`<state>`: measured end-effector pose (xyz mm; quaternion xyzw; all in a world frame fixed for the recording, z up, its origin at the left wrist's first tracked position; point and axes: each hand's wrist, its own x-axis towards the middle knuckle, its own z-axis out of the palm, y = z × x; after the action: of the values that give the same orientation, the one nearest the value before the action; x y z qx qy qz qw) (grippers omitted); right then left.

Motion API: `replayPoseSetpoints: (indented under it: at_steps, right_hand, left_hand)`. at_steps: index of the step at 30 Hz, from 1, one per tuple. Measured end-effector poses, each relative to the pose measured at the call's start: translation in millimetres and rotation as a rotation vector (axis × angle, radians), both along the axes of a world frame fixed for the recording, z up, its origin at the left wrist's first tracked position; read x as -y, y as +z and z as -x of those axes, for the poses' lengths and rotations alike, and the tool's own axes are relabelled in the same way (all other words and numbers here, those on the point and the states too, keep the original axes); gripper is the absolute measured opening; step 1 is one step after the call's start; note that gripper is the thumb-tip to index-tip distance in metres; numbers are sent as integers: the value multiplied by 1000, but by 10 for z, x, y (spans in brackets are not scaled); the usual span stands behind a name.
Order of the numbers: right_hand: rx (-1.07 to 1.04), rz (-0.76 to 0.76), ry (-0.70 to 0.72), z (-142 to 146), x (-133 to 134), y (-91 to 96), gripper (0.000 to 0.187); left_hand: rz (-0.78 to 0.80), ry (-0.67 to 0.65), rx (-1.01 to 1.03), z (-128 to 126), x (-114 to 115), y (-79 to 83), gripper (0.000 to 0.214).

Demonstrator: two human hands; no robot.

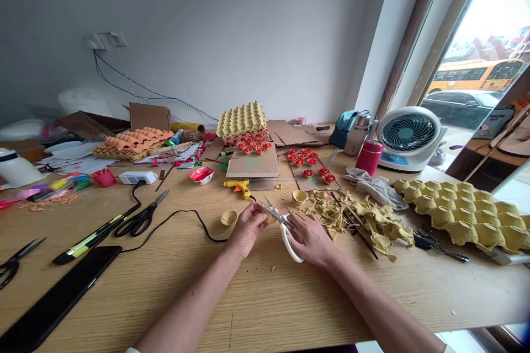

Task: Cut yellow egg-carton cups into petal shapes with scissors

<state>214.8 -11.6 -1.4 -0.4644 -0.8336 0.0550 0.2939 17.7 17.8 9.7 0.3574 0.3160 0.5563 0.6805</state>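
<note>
My right hand (312,240) grips white-handled scissors (284,229), their blades pointing up-left and slightly apart. My left hand (247,227) pinches a small tan egg-carton piece (271,219) right at the blades; most of the piece is hidden by my fingers. Two cut yellow carton cups (229,217) (299,197) sit on the wooden table (265,292) just beyond my hands. A heap of carton scraps (356,218) lies to the right of my right hand.
A yellow egg tray (464,215) lies at the right, a white fan (408,138) and red bottle (369,157) behind it. Red paper flowers (308,162), a yellow glue gun (239,186), stacked egg trays (242,119), black scissors (141,220) and a black cable (182,215) crowd the far table.
</note>
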Motion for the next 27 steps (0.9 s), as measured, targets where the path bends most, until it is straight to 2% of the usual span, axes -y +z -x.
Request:
replayPoseSetpoints:
  at_steps: [15,27]
  right_hand:
    - [46,-55,12,-4,33,38,16]
    - [52,-83,25,-7,40,52,21]
  left_hand:
    - [-3,-124,44,-33,23,-34,25]
    - [-70,-77,64,-53,53,1,24]
